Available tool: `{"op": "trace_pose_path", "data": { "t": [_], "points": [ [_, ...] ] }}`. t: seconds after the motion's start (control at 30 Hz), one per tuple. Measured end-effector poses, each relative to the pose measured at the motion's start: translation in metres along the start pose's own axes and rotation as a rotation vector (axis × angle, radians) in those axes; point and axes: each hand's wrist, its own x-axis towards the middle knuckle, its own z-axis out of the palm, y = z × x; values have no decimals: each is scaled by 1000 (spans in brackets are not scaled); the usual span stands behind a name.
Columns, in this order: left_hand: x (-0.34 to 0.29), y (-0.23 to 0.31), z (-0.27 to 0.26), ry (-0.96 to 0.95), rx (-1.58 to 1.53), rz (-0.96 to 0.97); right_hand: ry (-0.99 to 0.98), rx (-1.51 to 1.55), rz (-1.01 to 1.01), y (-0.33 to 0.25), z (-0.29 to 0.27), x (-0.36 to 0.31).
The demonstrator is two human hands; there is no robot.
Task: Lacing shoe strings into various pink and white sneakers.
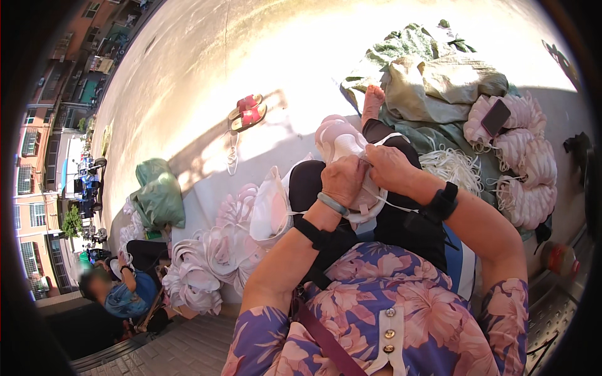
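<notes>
Resting across the person's lap (399,240), the pale pink shoe upper (338,139) seems braced there for close two-handed work: left hand (342,178) curled tight on its edge, right hand (390,168) pinching it just alongside, white laces (450,165) heaped nearby, presumably for easy reach

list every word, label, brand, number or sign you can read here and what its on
No text can be read.
Pale pink piece in the left hand and right hand: no print discernible.
Phone: dark screen, nothing legible.
Reddish container, right edge: too blurred to read.
Buildings, far left: too small to read any sign.
</notes>
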Motion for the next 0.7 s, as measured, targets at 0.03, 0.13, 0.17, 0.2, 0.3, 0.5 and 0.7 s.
{"op": "trace_pose_path", "data": {
  "t": [0.03, 0.13, 0.17, 0.2, 0.3, 0.5, 0.7],
  "points": [
    [0, 1, -1, -3, -1, -1, 10, -13, 7, -1, 0, -1],
    [-1, 2, -1, 6, 12, 21, -69, -47, 3, -2, -4, 2],
    [0, 2, -1, 18, 27, 35, -71, -45, 7, -3, -7, 3],
    [-1, 1, 0, 30, 41, 50, -99, -53, -28, -7, -12, 4],
    [1, -2, 4, 45, 33, 71, -161, -40, -61, -3, -18, 11],
    [8, -4, 6, -42, 105, 27, 92, 58, 70, -13, 2, -19],
    [0, 3, -9, -11, 70, 200, 51, 77, 137, 4, 3, -29]
  ]
}}
